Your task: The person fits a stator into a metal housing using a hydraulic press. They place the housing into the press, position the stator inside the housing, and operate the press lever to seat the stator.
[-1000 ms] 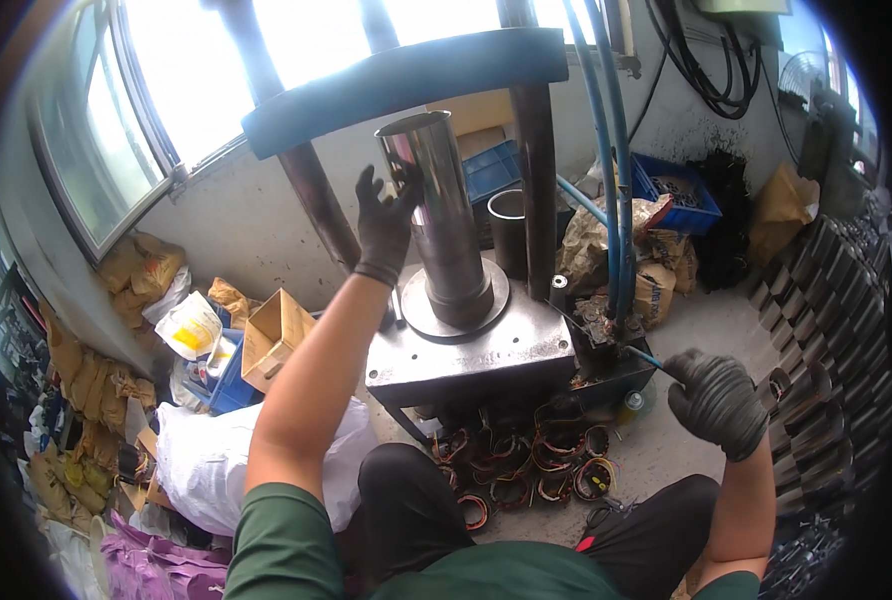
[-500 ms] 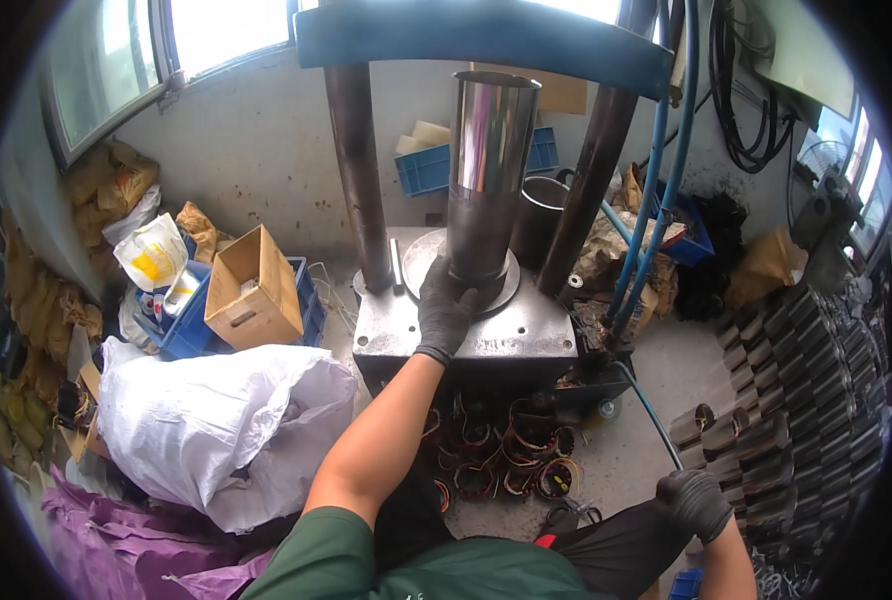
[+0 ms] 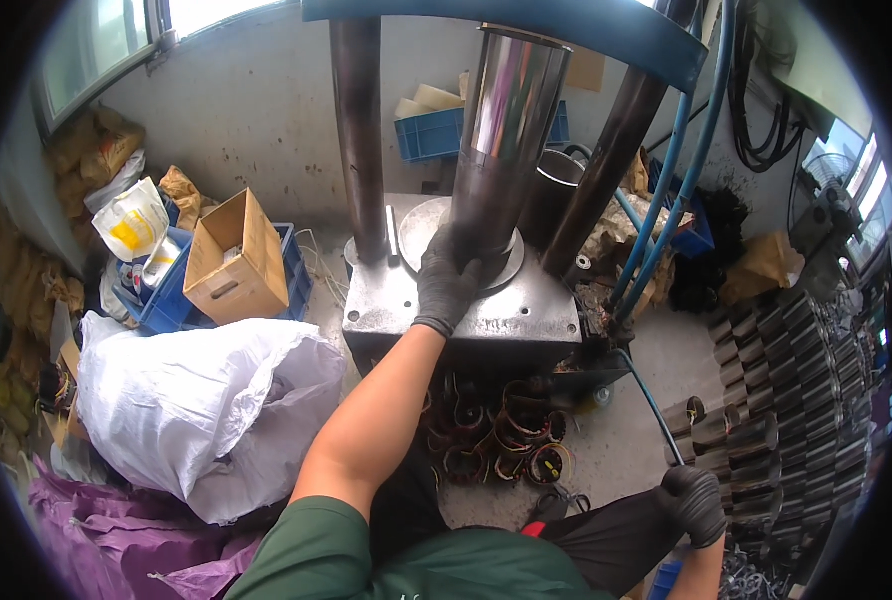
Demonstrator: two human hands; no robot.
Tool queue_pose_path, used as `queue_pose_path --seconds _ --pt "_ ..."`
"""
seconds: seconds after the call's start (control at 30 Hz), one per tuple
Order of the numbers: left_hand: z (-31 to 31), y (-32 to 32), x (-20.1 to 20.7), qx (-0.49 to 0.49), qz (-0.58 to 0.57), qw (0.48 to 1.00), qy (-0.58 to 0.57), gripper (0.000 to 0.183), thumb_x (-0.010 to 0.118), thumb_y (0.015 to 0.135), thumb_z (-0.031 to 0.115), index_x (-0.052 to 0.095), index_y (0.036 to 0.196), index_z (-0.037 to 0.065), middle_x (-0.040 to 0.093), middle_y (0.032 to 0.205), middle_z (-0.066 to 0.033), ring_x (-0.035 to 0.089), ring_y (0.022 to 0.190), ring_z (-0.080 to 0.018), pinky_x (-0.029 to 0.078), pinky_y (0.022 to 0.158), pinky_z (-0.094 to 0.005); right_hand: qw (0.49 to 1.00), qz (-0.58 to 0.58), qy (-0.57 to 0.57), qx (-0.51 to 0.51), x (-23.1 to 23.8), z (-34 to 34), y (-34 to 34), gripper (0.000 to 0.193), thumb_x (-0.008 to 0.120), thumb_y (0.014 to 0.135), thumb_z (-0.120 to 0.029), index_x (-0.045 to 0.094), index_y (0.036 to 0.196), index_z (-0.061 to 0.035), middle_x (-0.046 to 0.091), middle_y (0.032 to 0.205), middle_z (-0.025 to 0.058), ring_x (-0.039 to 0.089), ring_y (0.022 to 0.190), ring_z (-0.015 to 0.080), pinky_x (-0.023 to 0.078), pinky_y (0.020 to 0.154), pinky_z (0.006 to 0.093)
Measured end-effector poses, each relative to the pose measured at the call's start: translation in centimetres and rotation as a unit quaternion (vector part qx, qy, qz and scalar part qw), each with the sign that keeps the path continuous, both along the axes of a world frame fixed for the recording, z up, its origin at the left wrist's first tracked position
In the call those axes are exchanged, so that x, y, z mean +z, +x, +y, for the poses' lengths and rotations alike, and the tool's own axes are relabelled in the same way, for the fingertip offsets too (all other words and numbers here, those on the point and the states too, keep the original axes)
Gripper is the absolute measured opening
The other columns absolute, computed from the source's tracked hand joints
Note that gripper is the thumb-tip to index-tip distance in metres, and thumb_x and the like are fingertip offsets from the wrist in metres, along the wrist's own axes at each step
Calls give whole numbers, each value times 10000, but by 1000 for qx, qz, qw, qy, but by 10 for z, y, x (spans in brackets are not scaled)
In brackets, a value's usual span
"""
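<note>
A tall metal cylinder [image 3: 496,150], shiny above and dull grey below, stands on a round plate [image 3: 511,262] on the press's steel bed [image 3: 466,318]. My left hand [image 3: 448,280], in a dark glove, grips the cylinder low down at its near side; the cylinder hides part of the fingers. Off to the right, my gloved right hand [image 3: 694,505] is closed around the end of a long thin lever [image 3: 651,405], which slopes up toward the press's base.
Two dark posts [image 3: 361,140] and a blue crossbeam [image 3: 526,30] frame the cylinder. Wound copper coils [image 3: 511,440] lie below the bed. At left are a white sack [image 3: 201,410] and a wooden box [image 3: 236,265]; stacked metal cores [image 3: 796,400] stand at right.
The view has shifted, so the press and cylinder appear higher and slightly farther right. My left hand stays at the cylinder's foot and my right hand stays on the lever.
</note>
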State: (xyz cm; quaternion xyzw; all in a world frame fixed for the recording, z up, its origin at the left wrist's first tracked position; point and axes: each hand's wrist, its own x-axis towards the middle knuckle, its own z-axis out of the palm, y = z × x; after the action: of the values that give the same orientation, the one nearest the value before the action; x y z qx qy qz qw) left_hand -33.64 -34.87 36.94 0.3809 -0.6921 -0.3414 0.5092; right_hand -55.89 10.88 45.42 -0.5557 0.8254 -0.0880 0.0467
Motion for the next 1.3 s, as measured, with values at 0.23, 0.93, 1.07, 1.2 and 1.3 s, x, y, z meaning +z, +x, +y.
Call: queue_pose_path --seconds 0.23,0.93,1.07,1.2,1.3 --pt "-8 -4 -13 20 2 1000 -24 741 756 842 99 418 1497 29 561 1395 -220 545 1311 -361 427 1138 -425 999 -46 22 5 25 -16 6 154 739 738 -173 731 776 -23 688 747 183 694 711 358 560 667 431" --pt "2 2 6 -18 17 1000 14 747 754 838 88 413 1500 29 566 1393 -222 542 1318 -360 414 1148 -424 995 -87 26 31 51 -33 0 250 708 779 -143 750 997 -28 722 903 154 722 796 324 576 719 405" --pt "4 4 10 -38 22 999 31 745 749 846 78 401 1502 11 559 1413 -227 537 1333 -348 411 1149 -418 997 -52 -9 55 42 -26 -8 269 681 756 -69 749 1012 -27 732 945 163 716 828 349 578 773 411" --pt "-2 4 5 -18 -2 1000 20 749 747 850 67 390 1505 4 552 1426 -231 534 1341 -337 414 1147 -407 990 -75 95 78 29 -14 -9 190 668 774 -91 750 940 -45 709 886 174 700 850 371 565 773 436" --pt "0 4 6 -40 19 999 27 759 750 852 68 381 1512 6 558 1419 -226 540 1335 -337 418 1146 -403 989 -70 106 69 28 -14 -10 176 672 781 -116 744 923 -42 713 898 170 701 851 373 565 768 439"
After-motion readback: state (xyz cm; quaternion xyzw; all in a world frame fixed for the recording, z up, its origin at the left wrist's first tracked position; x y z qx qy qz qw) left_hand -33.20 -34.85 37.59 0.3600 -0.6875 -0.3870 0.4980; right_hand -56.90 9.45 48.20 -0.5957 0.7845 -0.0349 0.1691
